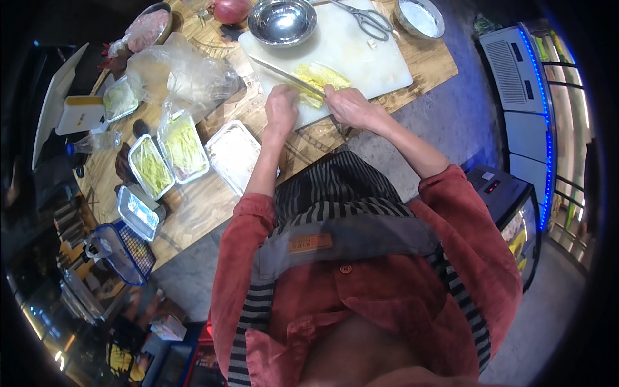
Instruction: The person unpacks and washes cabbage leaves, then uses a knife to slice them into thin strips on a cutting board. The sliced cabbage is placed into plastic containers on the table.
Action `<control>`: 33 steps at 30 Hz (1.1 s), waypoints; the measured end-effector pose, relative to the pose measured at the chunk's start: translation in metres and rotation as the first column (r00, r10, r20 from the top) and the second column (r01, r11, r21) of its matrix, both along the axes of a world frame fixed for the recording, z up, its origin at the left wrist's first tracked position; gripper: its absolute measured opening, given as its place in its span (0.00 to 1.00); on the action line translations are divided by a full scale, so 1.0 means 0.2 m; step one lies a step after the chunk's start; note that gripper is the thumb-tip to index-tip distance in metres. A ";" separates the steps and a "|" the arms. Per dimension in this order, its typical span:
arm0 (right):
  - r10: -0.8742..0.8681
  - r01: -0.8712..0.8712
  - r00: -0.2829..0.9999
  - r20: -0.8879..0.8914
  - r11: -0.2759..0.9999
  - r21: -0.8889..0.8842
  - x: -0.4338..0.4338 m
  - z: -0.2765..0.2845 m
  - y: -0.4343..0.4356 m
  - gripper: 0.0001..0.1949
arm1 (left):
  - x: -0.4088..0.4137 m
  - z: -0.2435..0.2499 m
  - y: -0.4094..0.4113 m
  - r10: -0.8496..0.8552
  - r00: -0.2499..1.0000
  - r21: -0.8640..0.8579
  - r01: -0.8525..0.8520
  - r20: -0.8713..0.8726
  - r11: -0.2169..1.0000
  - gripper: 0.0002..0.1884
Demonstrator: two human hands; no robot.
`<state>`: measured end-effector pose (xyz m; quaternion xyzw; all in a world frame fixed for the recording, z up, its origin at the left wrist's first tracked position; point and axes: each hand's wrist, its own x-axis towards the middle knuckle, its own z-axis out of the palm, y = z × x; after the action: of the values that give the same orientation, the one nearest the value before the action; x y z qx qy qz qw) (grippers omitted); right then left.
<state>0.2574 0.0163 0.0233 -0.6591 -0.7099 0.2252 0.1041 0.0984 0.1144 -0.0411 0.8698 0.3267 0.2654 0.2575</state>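
My right hand (350, 107) grips the handle end of a kitchen knife (285, 74), whose long blade points up and left across a white cutting board (387, 65). Yellow leafy vegetable, perhaps napa cabbage (326, 76), lies on the board on both sides of the blade. My left hand (282, 107) is at the board's near left edge, beside the blade and the cut leaves, with its fingers bent; whether it holds a piece cannot be made out. A steel bowl (282, 22) and grey-handled scissors (372, 23) rest at the board's far side.
Left of my arm, a foil tray with white contents (235, 154) and trays of shredded vegetable (151, 167) (184, 145) stand on the wooden table (193, 213). Plastic bags (179, 72), a red onion (231, 9) and a bowl of white stuff (419, 18) sit farther back. A blue basket (130, 251) is at lower left.
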 end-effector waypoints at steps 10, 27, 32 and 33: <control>-0.019 0.019 1.000 -0.006 0.999 -0.028 0.00 0.01 0.00 0.07 | 0.01 0.04 0.01 0.077 0.997 -0.139 -0.078 -0.016 0.987 0.03; 0.026 -0.026 0.999 -0.020 1.000 0.002 -0.02 -0.02 0.03 0.07 | -0.06 -0.01 -0.02 0.092 0.992 -0.124 -0.081 0.085 0.989 0.06; 0.007 -0.008 1.000 -0.019 1.000 -0.019 -0.01 -0.08 0.04 0.07 | -0.04 0.00 0.00 0.097 0.994 -0.091 -0.092 0.052 0.992 0.05; 0.008 -0.008 1.000 -0.027 1.000 -0.014 -0.01 -0.05 0.05 0.07 | -0.05 -0.01 0.00 0.101 0.994 -0.092 -0.097 0.049 0.991 0.05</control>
<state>0.2548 0.0254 0.0124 -0.6540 -0.7095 0.2394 0.1081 0.0877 0.1136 -0.0432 0.8326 0.3740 0.2862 0.2914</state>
